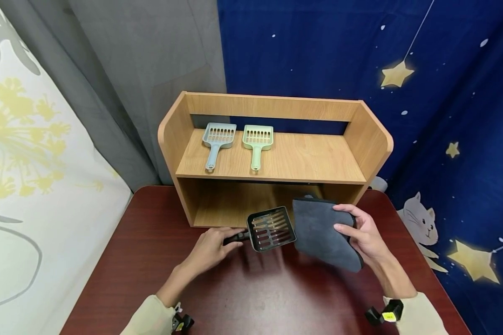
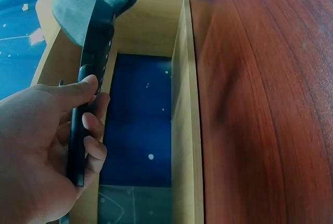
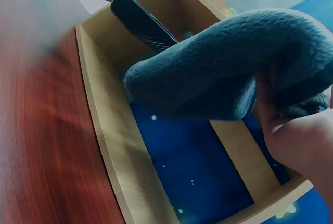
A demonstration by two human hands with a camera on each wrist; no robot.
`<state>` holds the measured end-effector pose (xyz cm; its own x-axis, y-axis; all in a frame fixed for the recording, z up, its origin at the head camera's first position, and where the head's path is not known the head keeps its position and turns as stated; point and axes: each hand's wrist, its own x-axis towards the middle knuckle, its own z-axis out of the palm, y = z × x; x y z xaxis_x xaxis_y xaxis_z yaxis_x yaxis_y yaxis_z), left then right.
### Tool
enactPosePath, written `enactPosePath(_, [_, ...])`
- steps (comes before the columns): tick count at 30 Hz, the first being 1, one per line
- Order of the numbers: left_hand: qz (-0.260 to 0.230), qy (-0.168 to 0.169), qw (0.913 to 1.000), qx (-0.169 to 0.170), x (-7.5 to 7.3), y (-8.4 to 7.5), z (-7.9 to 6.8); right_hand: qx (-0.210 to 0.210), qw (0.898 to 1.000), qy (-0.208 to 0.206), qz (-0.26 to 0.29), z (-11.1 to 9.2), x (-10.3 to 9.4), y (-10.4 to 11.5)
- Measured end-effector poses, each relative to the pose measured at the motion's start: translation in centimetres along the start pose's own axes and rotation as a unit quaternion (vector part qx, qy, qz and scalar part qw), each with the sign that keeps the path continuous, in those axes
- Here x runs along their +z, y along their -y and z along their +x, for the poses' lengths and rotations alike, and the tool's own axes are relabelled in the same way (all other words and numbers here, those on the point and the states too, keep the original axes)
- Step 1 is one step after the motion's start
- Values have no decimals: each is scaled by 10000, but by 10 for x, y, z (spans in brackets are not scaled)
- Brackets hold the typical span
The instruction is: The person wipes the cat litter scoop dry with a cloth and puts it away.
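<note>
My left hand (image 1: 211, 249) grips the handle of a black slotted litter scoop (image 1: 270, 231), held in front of the shelf's lower opening. In the left wrist view, the fingers and thumb of the left hand (image 2: 41, 140) wrap the handle of the scoop (image 2: 88, 36), seen edge-on. My right hand (image 1: 366, 239) holds a folded dark grey cloth (image 1: 320, 232) just right of the scoop's head. Fuzzy and bunched, the cloth (image 3: 203, 73) hangs from the right hand (image 3: 299, 135) in the right wrist view, covering part of the scoop. Whether cloth and scoop touch is unclear.
A wooden two-tier shelf (image 1: 310, 158) stands at the back of the dark red table (image 1: 251, 298). On its upper board lie a blue scoop (image 1: 214, 144) and a green scoop (image 1: 256, 148). Curtains (image 1: 302, 51) hang behind and beside it.
</note>
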<state>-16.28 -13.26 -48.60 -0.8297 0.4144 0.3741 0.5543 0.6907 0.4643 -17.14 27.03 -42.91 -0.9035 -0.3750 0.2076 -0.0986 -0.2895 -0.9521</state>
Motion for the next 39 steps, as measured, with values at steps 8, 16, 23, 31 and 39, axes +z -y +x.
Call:
enactPosePath(8, [-192,252,9986,-422,-4,-2,3,-213,9879,-350,-1498,-1,17,-8])
enactPosePath(16, [-640,313,9954,-644,-3,-13,9,-1017,9514,-508,-2861,2,43,-32])
enactPosePath(23, [-888,48,9926,-830,6,-28,11,-1786,9266,-515,-3271,8,83,-48])
enactPosePath(31, [-1286,-204,9867,-971,18,-42,21,-1876,9301,-16,-3156,2,135,-48])
enactPosePath(39, [-1234,-208,9869,-1017,15,-45,16,-1838,9303,-636,-3110,4,116,-43])
